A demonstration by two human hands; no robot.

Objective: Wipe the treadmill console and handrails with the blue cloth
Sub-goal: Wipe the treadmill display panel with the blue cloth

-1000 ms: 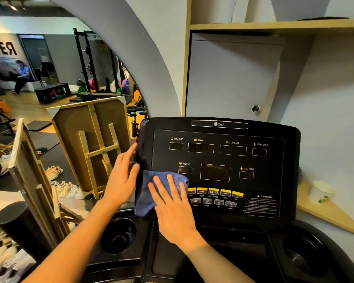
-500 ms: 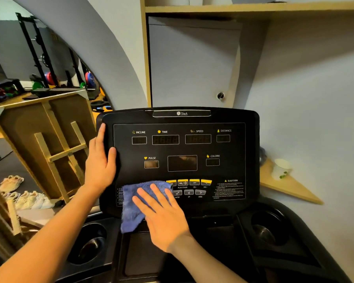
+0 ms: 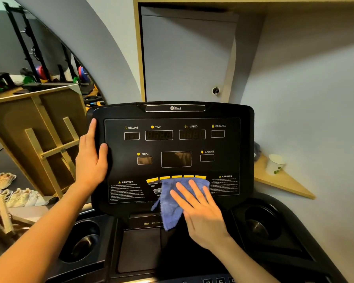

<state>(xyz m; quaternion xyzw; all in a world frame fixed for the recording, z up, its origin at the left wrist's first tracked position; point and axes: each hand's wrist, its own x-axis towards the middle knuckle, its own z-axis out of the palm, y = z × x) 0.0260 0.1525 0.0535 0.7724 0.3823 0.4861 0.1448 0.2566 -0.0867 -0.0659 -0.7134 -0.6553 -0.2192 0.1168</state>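
The black treadmill console (image 3: 223, 144) stands upright in front of me, with dark displays and a row of yellow buttons. My right hand (image 3: 200, 209) lies flat, fingers spread, pressing the blue cloth (image 3: 172, 203) against the console's lower middle, over the buttons. One corner of the cloth hangs down over the tray below. My left hand (image 3: 92, 158) grips the console's left edge, thumb on the front face. No handrails are in view.
Cup holders sit at the lower left (image 3: 82, 242) and lower right (image 3: 262, 223) of the console. A wooden frame (image 3: 41, 139) leans at the left, with shoes (image 3: 14, 193) on the floor. A paper cup (image 3: 275, 164) stands on a wooden ledge at the right.
My right hand has slid the cloth rightward along the console's lower part, from the left side to over the buttons. My left hand has moved onto the console's left edge and stays there.
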